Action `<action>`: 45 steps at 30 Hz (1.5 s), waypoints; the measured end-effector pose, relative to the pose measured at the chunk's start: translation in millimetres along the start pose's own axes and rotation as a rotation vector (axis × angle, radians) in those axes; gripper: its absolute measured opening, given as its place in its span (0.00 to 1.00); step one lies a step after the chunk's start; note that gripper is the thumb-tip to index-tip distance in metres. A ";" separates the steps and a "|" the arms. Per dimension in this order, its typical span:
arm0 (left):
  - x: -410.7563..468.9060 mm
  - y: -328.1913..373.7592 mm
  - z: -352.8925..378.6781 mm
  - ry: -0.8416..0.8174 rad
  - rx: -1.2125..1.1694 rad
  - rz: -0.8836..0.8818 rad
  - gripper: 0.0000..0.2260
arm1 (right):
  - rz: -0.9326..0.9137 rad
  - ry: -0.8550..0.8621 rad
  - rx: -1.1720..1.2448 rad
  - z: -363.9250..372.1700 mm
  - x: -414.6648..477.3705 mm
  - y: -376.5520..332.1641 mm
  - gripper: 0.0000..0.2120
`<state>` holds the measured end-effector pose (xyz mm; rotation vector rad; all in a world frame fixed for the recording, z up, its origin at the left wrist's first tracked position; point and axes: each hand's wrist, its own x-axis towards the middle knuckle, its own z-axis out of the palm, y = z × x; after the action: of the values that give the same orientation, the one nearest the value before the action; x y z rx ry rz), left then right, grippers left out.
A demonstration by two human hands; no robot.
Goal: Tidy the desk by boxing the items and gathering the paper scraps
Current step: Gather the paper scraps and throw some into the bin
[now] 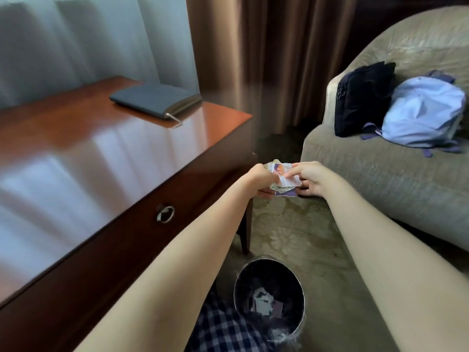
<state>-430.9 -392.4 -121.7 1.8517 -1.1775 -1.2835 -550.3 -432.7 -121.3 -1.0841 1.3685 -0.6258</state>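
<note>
A bunch of torn paper scraps (284, 181), white, orange and purple, is held between both hands beyond the right end of the wooden desk (101, 158). My left hand (258, 177) grips the bunch from the left side. My right hand (311, 177) pinches it from the right, thumb and fingers curled on the paper. Below and nearer to me on the carpet stands a round black waste bin (237, 288) with a few scraps (265, 302) lying inside. The hands are farther out than the bin, over the carpet.
A dark grey folder (154, 99) lies on the far part of the desk. A drawer ring pull (165, 213) is on the desk front. To the right, a beige armchair (380, 179) holds a black bag (363, 97) and a light blue backpack (423, 113). Brown curtains hang behind.
</note>
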 end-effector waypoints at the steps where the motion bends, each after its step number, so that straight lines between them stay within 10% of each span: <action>1: 0.3 -8.6 6.0 -0.013 -0.006 -0.018 0.13 | 0.013 0.013 -0.007 0.2 1.6 9.3 0.20; 19: -10.1 -167.7 73.7 -0.088 0.014 -0.442 0.17 | 0.411 0.028 -0.139 43.2 -1.0 189.3 0.10; 33: -15.8 -179.1 86.8 -0.210 0.194 -0.437 0.20 | 0.489 0.035 -0.143 47.5 -6.5 210.4 0.14; 45: -28.9 -172.7 57.2 -0.215 0.456 -0.325 0.24 | 0.308 0.026 -0.750 42.8 -11.5 218.0 0.14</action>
<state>-431.2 -290.5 -275.1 2.3564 -1.4156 -1.5139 -560.8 -321.4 -313.6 -1.4001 1.8057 0.1289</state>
